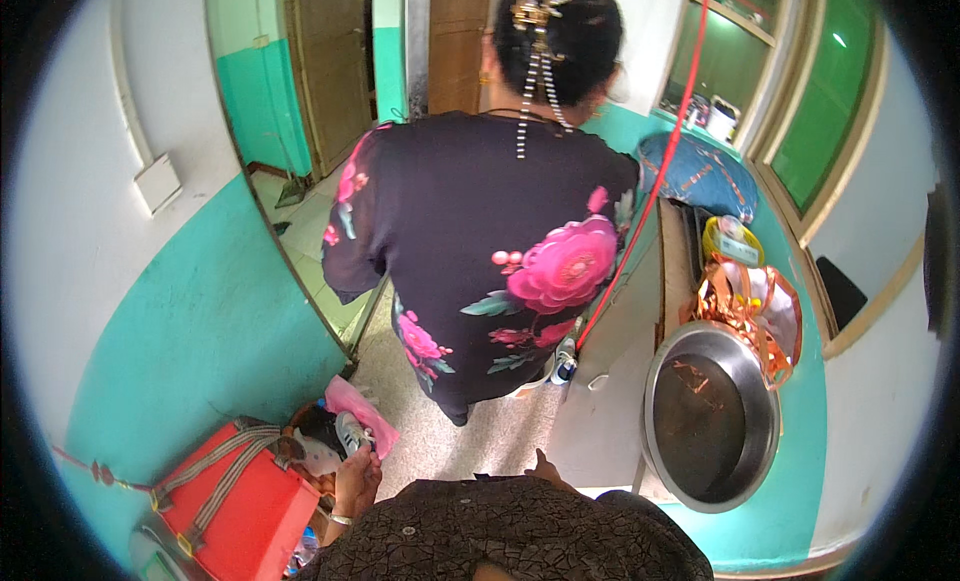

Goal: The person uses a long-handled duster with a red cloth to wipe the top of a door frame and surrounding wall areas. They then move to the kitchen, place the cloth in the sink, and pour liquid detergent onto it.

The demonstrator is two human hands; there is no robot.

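My left hand (355, 482), with a bracelet at the wrist, is low on the left with its fingers curled. Just beyond the fingertips is a white sneaker with dark stripes (351, 434); whether the hand grips or only overlaps it is unclear. Pink material (363, 414) lies beside that shoe. My right hand (546, 470) shows only in part past my dark patterned top, one finger pointing forward. Nothing can be seen in it. A person in a black floral top (457, 198) stands right in front of me, back turned.
At left is a red box with striped straps (247, 498) against the teal wall. A metal basin (761, 423) stands on the grey cabinet (607, 431) at right, near a yellow basket (709, 239) and blue bundle (697, 177). A red cord (679, 123) runs down diagonally.
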